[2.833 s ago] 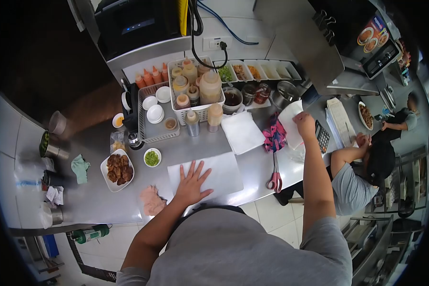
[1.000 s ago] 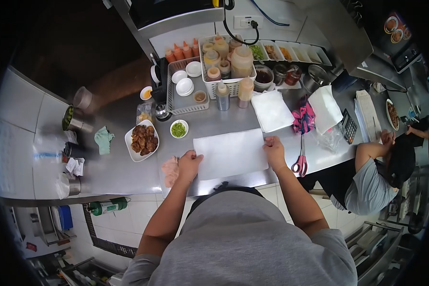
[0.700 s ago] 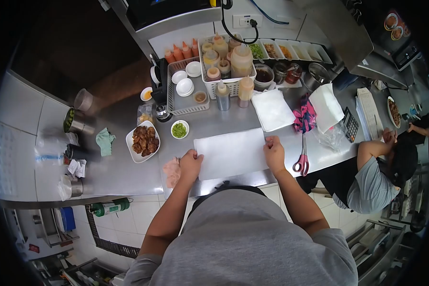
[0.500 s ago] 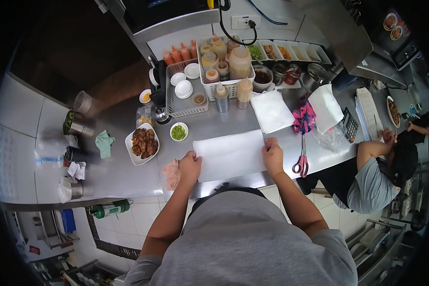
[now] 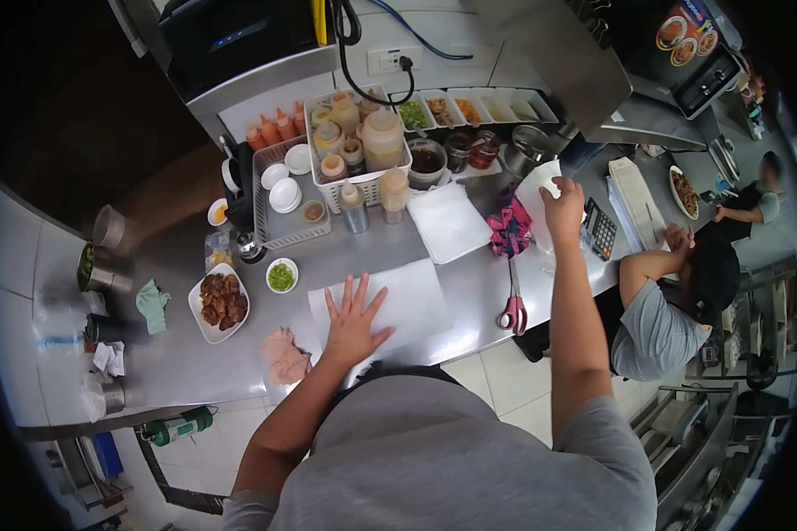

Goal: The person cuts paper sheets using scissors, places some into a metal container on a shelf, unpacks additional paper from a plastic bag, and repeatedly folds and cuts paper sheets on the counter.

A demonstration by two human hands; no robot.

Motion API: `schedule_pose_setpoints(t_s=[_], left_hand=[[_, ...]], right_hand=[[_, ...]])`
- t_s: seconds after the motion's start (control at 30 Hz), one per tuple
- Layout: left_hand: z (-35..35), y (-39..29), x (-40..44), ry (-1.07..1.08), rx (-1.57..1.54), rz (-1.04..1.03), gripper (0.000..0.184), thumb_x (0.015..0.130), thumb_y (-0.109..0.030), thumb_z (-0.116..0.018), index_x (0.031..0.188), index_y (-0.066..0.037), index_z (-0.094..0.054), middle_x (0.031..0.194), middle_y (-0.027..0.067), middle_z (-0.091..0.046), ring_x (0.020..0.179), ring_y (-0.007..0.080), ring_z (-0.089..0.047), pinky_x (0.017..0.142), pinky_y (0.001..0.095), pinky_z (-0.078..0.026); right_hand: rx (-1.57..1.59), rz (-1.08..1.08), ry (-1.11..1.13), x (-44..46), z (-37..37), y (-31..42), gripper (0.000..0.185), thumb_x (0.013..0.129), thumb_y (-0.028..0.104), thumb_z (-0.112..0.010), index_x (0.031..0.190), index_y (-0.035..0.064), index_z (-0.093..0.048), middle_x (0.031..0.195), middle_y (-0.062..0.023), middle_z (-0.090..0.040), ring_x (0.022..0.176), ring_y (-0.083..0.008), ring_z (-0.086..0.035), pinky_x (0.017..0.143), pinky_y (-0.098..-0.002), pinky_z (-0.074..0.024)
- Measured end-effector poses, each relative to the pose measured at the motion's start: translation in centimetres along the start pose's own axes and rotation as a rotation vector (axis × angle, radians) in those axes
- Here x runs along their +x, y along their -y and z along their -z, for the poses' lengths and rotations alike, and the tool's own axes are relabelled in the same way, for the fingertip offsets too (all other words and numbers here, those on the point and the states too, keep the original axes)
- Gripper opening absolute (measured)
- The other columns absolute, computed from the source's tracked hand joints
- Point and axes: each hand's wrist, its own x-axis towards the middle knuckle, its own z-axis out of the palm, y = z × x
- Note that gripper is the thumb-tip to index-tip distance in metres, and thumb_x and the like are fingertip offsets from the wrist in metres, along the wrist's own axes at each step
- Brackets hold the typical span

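Observation:
My left hand (image 5: pixel 354 320) lies flat with fingers spread on a white paper sheet (image 5: pixel 421 296) on the steel counter. Reaching out to the right, my right hand (image 5: pixel 563 211) has its fingers closed at the edge of white paper towels (image 5: pixel 537 193); how many sheets it grips I cannot tell. Beside the towels is a bunched pink and navy cloth (image 5: pixel 510 227), with pink-handled scissors (image 5: pixel 513 311) below it. A stack of white sheets (image 5: pixel 449 221) lies between my two hands, farther back. To the left are a bowl of chopped green onion (image 5: pixel 282 276) and a dish of browned meat pieces (image 5: pixel 223 299).
Sauce bottles crowd a white basket (image 5: pixel 359 159) at the back, next to a grey basket (image 5: pixel 285 232) of small bowls. A calculator (image 5: pixel 599 232) and a clipboard (image 5: pixel 636 205) lie at right. A co-worker (image 5: pixel 673 310) sits by the counter's right side. A pink cloth (image 5: pixel 285 356) lies near the front edge.
My right hand has left the sheet's right edge and moved right to the paper towels. My left hand has opened flat onto the sheet. The view has shifted to the right.

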Motion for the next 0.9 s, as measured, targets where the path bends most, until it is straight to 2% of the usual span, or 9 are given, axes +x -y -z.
schedule_pose_setpoints(t_s=[0.17, 0.5, 0.6, 0.63, 0.67, 0.7, 0.73, 0.83, 0.9], left_hand=[[-0.8, -0.3, 0.1, 0.092, -0.032, 0.015, 0.079, 0.078, -0.060, -0.061, 0.144, -0.023, -0.038, 0.156, 0.0163, -0.013, 0.144, 0.0400, -0.003, 0.105, 0.0685, 0.003], [-0.5, -0.2, 0.2, 0.139, -0.037, 0.031, 0.083, 0.077, -0.060, -0.062, 0.145, -0.021, -0.035, 0.156, 0.0168, -0.011, 0.144, 0.0402, -0.002, 0.106, 0.0669, 0.004], [0.6, -0.4, 0.7, 0.158, -0.157, 0.078, 0.087, 0.079, -0.057, -0.063, 0.148, -0.017, -0.028, 0.156, 0.0186, -0.010, 0.144, 0.0390, -0.003, 0.110, 0.0623, 0.002], [1.1, -0.7, 0.9, 0.157, -0.217, 0.104, 0.089, 0.079, -0.057, -0.063, 0.149, -0.015, -0.025, 0.156, 0.0192, -0.009, 0.144, 0.0382, -0.003, 0.111, 0.0601, 0.001], [1.7, -1.0, 1.4, 0.101, -0.399, 0.063, 0.089, 0.081, -0.055, -0.062, 0.149, -0.014, -0.022, 0.156, 0.0187, -0.008, 0.145, 0.0364, -0.004, 0.112, 0.0568, -0.001], [2.5, -1.6, 2.3, 0.048, -0.579, 0.024, 0.090, 0.083, -0.053, -0.061, 0.150, -0.013, -0.018, 0.156, 0.0182, -0.007, 0.145, 0.0346, -0.004, 0.114, 0.0534, -0.003], [3.2, -2.3, 2.9, -0.005, -0.760, -0.010, 0.090, 0.085, -0.052, -0.060, 0.151, -0.011, -0.014, 0.157, 0.0177, -0.006, 0.145, 0.0328, -0.004, 0.115, 0.0501, -0.005], [6.6, -5.3, 4.4, 0.028, -1.428, 0.108, 0.085, 0.091, -0.052, -0.051, 0.151, -0.009, -0.008, 0.156, 0.0139, -0.011, 0.145, 0.0265, -0.010, 0.116, 0.0422, -0.012], [7.1, -6.3, 4.8, -0.006, -1.684, 0.142, 0.080, 0.094, -0.054, -0.043, 0.150, -0.008, -0.010, 0.153, 0.0120, -0.020, 0.143, 0.0248, -0.018, 0.115, 0.0411, -0.016]], right_hand=[[0.022, -0.250, 0.389, 2.9, 0.0, -3.3, 0.028, 0.068, 0.023, -0.076, 0.081, -0.0005, -0.069, 0.088, -0.0189, -0.065, 0.080, -0.0323, -0.063, 0.074, -0.0388, -0.0498], [-0.048, -0.107, 0.286, 2.3, -2.3, -6.5, 0.015, 0.077, 0.014, -0.066, 0.082, -0.0004, -0.068, 0.086, -0.0212, -0.064, 0.079, -0.0354, -0.063, 0.075, -0.0407, -0.0491], [0.138, -0.146, 0.161, 1.7, -0.2, -3.1, 0.012, 0.079, 0.008, -0.062, 0.084, -0.0012, -0.066, 0.081, -0.0148, -0.064, 0.074, -0.0279, -0.063, 0.071, -0.0359, -0.0482], [0.323, -0.262, 0.244, 1.5, 1.3, 0.0, 0.010, 0.079, 0.006, -0.060, 0.084, -0.0009, -0.065, 0.078, -0.0098, -0.062, 0.072, -0.0223, -0.060, 0.068, -0.0328, -0.0469], [0.506, -0.384, 0.336, 0.6, 3.1, 3.7, 0.009, 0.080, 0.004, -0.058, 0.085, -0.0006, -0.064, 0.075, -0.0049, -0.060, 0.070, -0.0167, -0.058, 0.066, -0.0297, -0.0455], [0.693, -0.389, 0.442, -0.7, 4.3, 6.9, 0.009, 0.080, 0.003, -0.057, 0.086, 0.0013, -0.064, 0.073, 0.0011, -0.055, 0.071, -0.0099, -0.052, 0.066, -0.0250, -0.0426], [0.807, -0.322, 0.529, -2.1, 4.8, 9.1, 0.008, 0.082, 0.003, -0.057, 0.087, 0.0021, -0.064, 0.074, 0.0010, -0.058, 0.072, -0.0102, -0.052, 0.068, -0.0240, -0.0422], [0.927, -0.360, 0.768, -7.8, 4.9, 15.9, 0.006, 0.083, 0.003, -0.059, 0.086, 0.0017, -0.064, 0.078, 0.0007, -0.060, 0.073, -0.0094, -0.053, 0.071, -0.0229, -0.0423], [0.989, -0.396, 0.908, -10.8, 4.7, 19.2, 0.007, 0.087, 0.006, -0.060, 0.086, 0.0005, -0.064, 0.079, 0.0003, -0.060, 0.074, -0.0087, -0.053, 0.071, -0.0221, -0.0424]])
